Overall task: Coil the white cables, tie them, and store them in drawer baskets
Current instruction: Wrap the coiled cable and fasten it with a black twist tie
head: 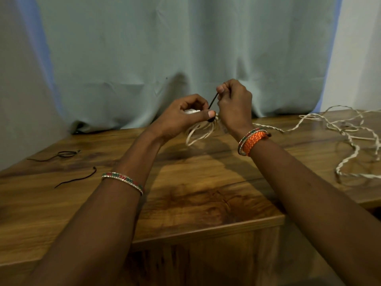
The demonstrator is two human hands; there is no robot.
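The left hand (181, 116) grips a coiled bundle of white cable (198, 131) above the wooden surface (185, 182), thumb pressed on a black tie (213, 102). The right hand (234, 104) pinches the tie's upper end, pulling it taut. More loose white cable (348, 137) sprawls on the surface at right, and two spare black ties (66, 154) lie at left before a pale curtain (185, 48).
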